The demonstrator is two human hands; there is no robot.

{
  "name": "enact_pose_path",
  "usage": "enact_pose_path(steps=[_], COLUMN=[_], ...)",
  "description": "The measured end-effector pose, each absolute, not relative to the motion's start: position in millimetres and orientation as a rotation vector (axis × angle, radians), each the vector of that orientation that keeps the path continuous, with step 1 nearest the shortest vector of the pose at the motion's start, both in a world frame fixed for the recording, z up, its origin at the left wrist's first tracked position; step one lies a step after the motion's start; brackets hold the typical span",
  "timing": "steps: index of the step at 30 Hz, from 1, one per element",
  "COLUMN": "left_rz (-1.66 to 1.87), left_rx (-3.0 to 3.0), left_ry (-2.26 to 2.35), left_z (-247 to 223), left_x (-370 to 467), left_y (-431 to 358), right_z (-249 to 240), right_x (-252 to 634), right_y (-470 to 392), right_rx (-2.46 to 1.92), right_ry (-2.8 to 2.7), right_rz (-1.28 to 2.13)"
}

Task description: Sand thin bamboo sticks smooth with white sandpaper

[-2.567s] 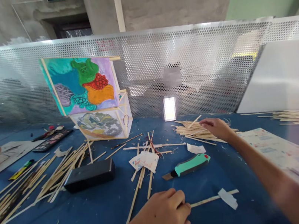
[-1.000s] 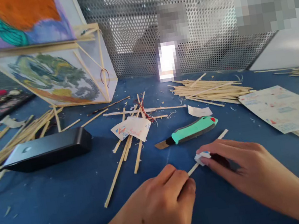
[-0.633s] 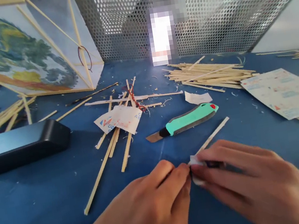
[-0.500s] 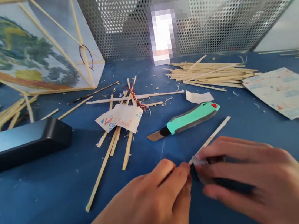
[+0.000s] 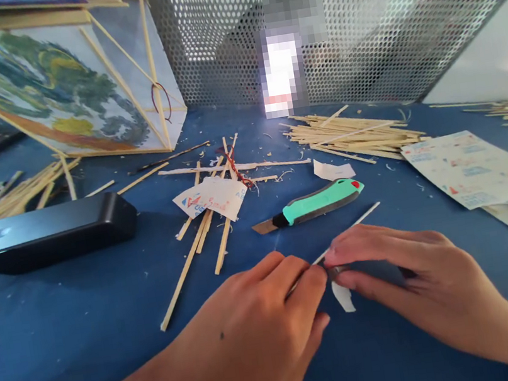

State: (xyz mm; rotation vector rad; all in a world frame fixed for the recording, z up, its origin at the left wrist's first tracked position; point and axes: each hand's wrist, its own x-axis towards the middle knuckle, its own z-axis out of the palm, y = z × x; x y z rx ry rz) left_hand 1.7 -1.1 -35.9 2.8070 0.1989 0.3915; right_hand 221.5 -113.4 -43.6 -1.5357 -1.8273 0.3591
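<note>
My left hand point(image 5: 275, 302) is closed around the near end of a thin wooden stick point(image 5: 365, 214), which sticks out toward the upper right. Close beside it, my right hand point(image 5: 404, 270) pinches at the stick, thumb and fingertips together. From under its fingertips hangs a small white paper strip point(image 5: 344, 297); how far the paper wraps the stick is hidden by the fingers. Just beyond both hands lies a turquoise utility knife point(image 5: 322, 201), blade out and pointing left. A scrap of printed paper point(image 5: 212, 198) rests across several loose sticks point(image 5: 185, 277).
Behind the knife is a pile of thin sticks point(image 5: 346, 135). Printed paper sheets point(image 5: 461, 169) lie to the right. A black box-shaped object point(image 5: 50, 233) sits at left, before a painted paper-and-stick frame point(image 5: 58, 92). A perforated metal panel point(image 5: 213, 44) stands at the back.
My right fingers have closed from a looser spread into a pinch at the stick, and the paper strip now hangs below them. The view has shifted slightly.
</note>
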Motion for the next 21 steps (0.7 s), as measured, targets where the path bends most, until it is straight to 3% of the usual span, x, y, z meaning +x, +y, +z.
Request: enact_pose_path(steps=[7,13,15,21], left_rz=[0.442,0.241,0.189,0.23], left_rx=[2.382,1.929,1.771,1.486], left_ry=[0.39,0.492,0.569,0.745], left_z=[-27,-20,-20,-20], left_x=[0,6,8,14], left_y=[-6,-8,-9,-6], right_z=[-36,-37,-38,-40], right_x=[208,200,201,201], right_y=[-113,-109,-108,-117], right_rx=[-1.401,-1.386,-1.414,-1.458], right_ry=[-1.719,-1.331,-1.356,-1.894], right_rz=[0.472,0.872,0.768,0.009])
